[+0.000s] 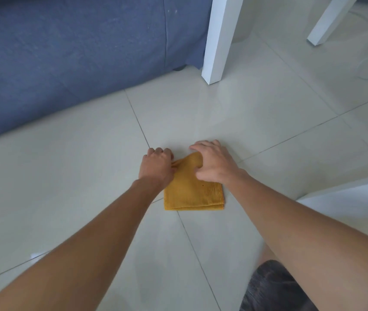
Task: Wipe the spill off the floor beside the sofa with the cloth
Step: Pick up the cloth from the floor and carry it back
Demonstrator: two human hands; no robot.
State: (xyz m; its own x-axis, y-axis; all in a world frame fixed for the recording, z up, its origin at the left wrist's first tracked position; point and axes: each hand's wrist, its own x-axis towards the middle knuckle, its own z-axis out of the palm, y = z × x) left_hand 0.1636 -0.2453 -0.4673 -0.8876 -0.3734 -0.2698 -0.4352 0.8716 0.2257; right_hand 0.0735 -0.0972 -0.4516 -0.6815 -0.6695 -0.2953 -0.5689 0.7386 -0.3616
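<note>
The blue sofa (66, 52) fills the upper left of the frame, and its lower edge meets the pale tiled floor (66, 164). Both bare forearms come in from the bottom corners and meet near the middle of the frame. The left hand (156, 163) is curled into a loose fist at the upper left corner of the cloth (193, 191) — its fingers are closed and seem to pinch a gathered fold of the fabric there. The cloth is orange-yellow, folded into a rough square, and lies flat on the floor in the centre of the frame, well apart from the sofa. The right hand (213, 163) lies on the upper right part of the cloth, with bent fingers pressing down on the fabric; whether it grips the cloth or only presses is not clear. A white furniture leg (220, 41) stands in the upper middle, just beside the sofa end — a second white leg (329, 21) is at the upper right. Dark shorts (275, 288) show at the lower right.
</note>
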